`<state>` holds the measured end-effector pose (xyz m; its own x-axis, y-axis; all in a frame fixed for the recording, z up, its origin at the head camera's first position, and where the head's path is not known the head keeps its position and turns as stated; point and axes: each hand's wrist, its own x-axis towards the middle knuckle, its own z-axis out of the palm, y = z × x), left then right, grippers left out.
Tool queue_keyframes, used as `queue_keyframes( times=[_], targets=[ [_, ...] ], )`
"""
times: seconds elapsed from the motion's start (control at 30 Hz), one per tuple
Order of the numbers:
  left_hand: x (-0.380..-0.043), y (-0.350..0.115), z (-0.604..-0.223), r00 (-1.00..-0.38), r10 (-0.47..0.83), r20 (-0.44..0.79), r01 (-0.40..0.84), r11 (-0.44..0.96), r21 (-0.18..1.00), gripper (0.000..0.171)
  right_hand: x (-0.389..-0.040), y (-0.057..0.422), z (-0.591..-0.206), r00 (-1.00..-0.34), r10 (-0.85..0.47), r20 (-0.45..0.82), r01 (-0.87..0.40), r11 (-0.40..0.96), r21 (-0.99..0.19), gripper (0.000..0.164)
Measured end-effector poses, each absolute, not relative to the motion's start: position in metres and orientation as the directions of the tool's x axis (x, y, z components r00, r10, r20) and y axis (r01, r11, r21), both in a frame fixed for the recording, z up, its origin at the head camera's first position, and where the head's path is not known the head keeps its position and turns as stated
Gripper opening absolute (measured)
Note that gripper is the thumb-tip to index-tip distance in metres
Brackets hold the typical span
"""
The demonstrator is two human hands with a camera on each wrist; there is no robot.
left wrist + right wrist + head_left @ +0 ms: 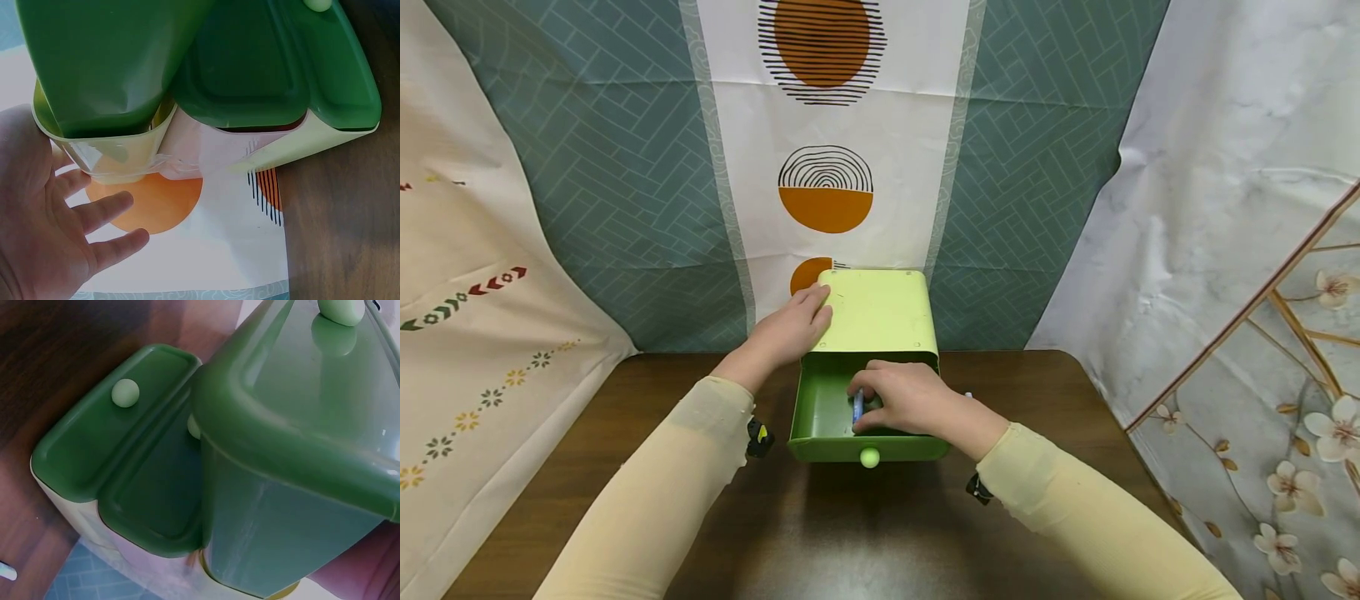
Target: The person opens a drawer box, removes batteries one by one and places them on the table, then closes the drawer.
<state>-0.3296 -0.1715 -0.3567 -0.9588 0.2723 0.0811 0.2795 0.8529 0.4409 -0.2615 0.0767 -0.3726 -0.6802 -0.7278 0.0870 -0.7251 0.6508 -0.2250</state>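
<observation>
A small drawer cabinet [880, 312] with a pale yellow-green top stands against the backdrop. Its green top drawer [823, 408] is pulled out towards me. My left hand [788, 329] rests on the cabinet's top left edge; in the left wrist view its fingers [103, 212] are extended beside the cabinet's side. My right hand [910, 400] reaches into the drawer, thumb and fingers pinching a small blue-and-white stick-shaped thing [858, 406]. Most of the right hand is hidden behind the drawer in the right wrist view, where only some skin [356, 569] shows.
Below the open drawer are two closed green drawers, the lowest [69, 456] with a pale round knob [125, 393]. A small white-tipped item [7, 571] lies on the brown wooden table [715, 500] right of the cabinet. Patterned cloths [1037, 167] hang behind and at both sides.
</observation>
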Motion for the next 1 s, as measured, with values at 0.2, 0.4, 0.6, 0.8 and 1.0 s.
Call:
queue_keyframes(
  times=[0.2,0.4,0.6,0.8,1.0],
  targets=[
    [-0.3301,-0.1717,-0.3574,-0.958,0.273,0.082,0.281,0.852,0.441,0.066,-0.2616,0.0753,-0.3742,-0.683,-0.724,0.095,-0.723,0.652,-0.227,0.040],
    [-0.3294,-0.1720,-0.3574,-0.959,0.272,0.083,0.281,0.853,0.439,0.066,-0.2614,0.0741,-0.3748,-0.690,-0.717,0.100,-0.717,0.659,-0.225,0.042],
    [-0.3294,-0.1718,-0.3576,-0.958,0.274,0.085,0.283,0.853,0.439,0.066,-0.2612,0.0744,-0.3765,-0.691,-0.714,0.113,-0.715,0.653,-0.250,0.036],
    [-0.3295,-0.1722,-0.3583,-0.957,0.275,0.087,0.285,0.853,0.438,0.066,-0.2602,0.0733,-0.3747,-0.698,-0.711,0.085,-0.704,0.660,-0.261,0.037],
    [-0.3297,-0.1723,-0.3589,-0.957,0.277,0.090,0.288,0.853,0.435,0.066,-0.2596,0.0719,-0.3728,-0.702,-0.708,0.081,-0.703,0.670,-0.238,0.041]
  ],
)
